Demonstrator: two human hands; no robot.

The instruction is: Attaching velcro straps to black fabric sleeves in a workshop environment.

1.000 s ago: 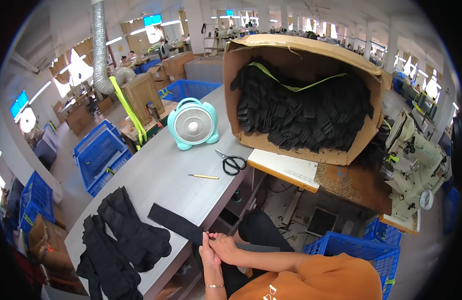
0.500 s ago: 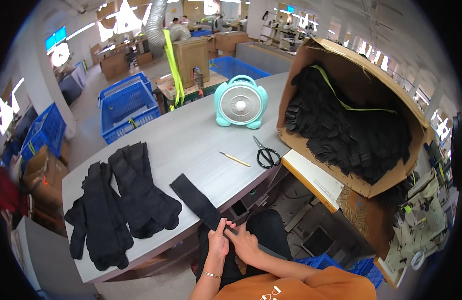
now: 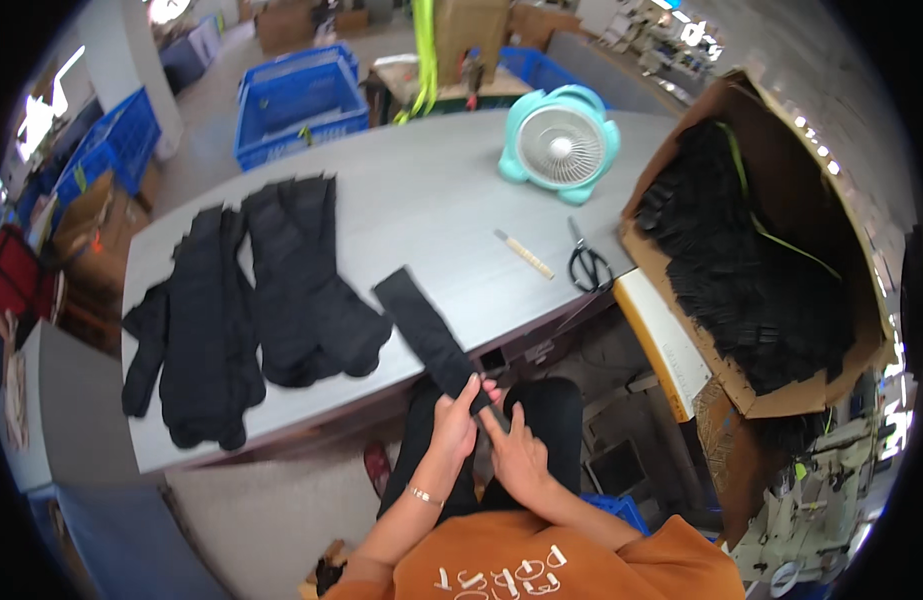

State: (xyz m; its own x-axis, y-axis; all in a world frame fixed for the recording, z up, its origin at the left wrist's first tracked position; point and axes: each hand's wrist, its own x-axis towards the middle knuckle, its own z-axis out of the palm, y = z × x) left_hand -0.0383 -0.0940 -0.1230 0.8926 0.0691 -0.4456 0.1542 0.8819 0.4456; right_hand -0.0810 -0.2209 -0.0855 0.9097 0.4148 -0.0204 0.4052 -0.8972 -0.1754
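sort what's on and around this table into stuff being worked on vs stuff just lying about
In hand:
- black fabric strip, its near end held by the left hand and right hand

Lying about:
- two piles of black pieces
- scissors
- small stick
- teal fan
- cardboard box of black pieces

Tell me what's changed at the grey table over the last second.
Mostly the view swung left and down. Both hands, left hand and right hand, still pinch the near end of the black strip at the table edge. Black piles, fan, scissors stayed put.
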